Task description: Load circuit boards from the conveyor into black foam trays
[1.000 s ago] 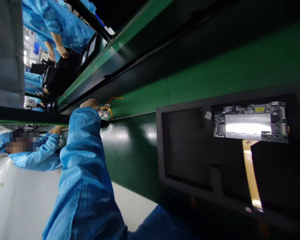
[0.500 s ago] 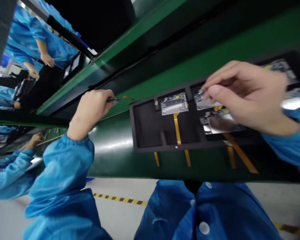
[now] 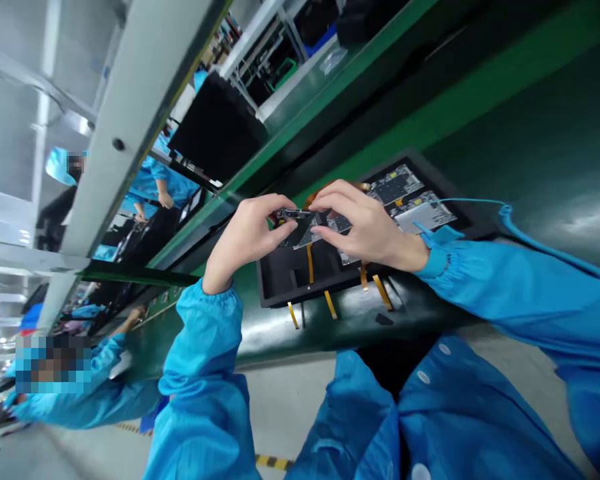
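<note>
My left hand (image 3: pixel 250 233) is closed, thumb and fingers pinching a small dark circuit board (image 3: pixel 295 214) seen nearly edge-on. Opposite it, my right hand (image 3: pixel 363 223) closes its thumb and fingertips around the right end of that board. An orange flex cable (image 3: pixel 311 199) shows behind the right fingers. Both hands are above a black tray (image 3: pixel 275 297) with compartments. More circuit boards (image 3: pixel 397 181) lie in the tray, partly covered by the right hand. Orange flex strips (image 3: pixel 330 305) hang over its near edge.
The tray rests on a green bench (image 3: pixel 265 333). A blue cord (image 3: pixel 517 227) runs at the right by my sleeve. At the left a grey post (image 3: pixel 130 133) rises, and a co-worker's blue sleeve (image 3: pixel 95 400) is near the bench. A black panel (image 3: pixel 220 127) stands beyond.
My left hand has moved right with its board, over the tray. My right hand has come left from the boards in the tray to meet it. The view has swung left.
</note>
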`<state>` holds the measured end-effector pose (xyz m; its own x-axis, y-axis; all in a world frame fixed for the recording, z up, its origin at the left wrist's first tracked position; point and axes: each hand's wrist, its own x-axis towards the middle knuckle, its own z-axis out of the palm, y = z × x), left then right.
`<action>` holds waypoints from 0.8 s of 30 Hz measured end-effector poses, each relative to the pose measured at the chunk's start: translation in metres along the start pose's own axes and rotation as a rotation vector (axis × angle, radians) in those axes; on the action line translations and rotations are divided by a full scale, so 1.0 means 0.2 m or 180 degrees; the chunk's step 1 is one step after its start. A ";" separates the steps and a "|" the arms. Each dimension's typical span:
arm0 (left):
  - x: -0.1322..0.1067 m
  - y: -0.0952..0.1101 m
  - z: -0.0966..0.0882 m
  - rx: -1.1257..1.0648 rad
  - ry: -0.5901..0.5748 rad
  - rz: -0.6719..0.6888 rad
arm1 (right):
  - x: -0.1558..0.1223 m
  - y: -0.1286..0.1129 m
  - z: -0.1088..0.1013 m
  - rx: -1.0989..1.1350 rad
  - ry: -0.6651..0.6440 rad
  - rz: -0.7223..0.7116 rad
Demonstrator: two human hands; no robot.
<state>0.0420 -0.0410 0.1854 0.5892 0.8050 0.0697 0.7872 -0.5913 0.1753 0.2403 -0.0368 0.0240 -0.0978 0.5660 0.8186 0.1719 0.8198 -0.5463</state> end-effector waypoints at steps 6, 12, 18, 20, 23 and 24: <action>0.07 0.03 0.02 -0.0054 -0.0102 0.0092 | 0.04 0.04 -0.02 0.0163 0.0225 0.0176; 0.09 0.09 0.07 0.0088 -0.0001 0.0151 | 0.07 0.03 -0.07 0.0529 0.0168 0.0893; 0.07 0.03 0.18 -0.0707 0.0801 -0.0053 | 0.08 0.07 -0.08 0.1740 0.0118 0.2007; 0.05 -0.03 0.25 -0.1153 0.1015 -0.0166 | 0.09 0.09 -0.08 0.1976 0.0231 0.2178; 0.02 -0.14 0.39 -0.1878 0.1198 -0.0284 | 0.10 0.11 -0.09 0.2068 0.0352 0.2187; 0.01 -0.18 0.45 -0.2144 0.1227 -0.0326 | 0.11 0.11 -0.09 0.2067 0.0361 0.2165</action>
<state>0.0303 -0.0225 0.0907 0.3177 0.8868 0.3356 0.4811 -0.4558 0.7489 0.2589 -0.0083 0.0329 -0.0758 0.9565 0.2818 -0.4255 0.2246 -0.8767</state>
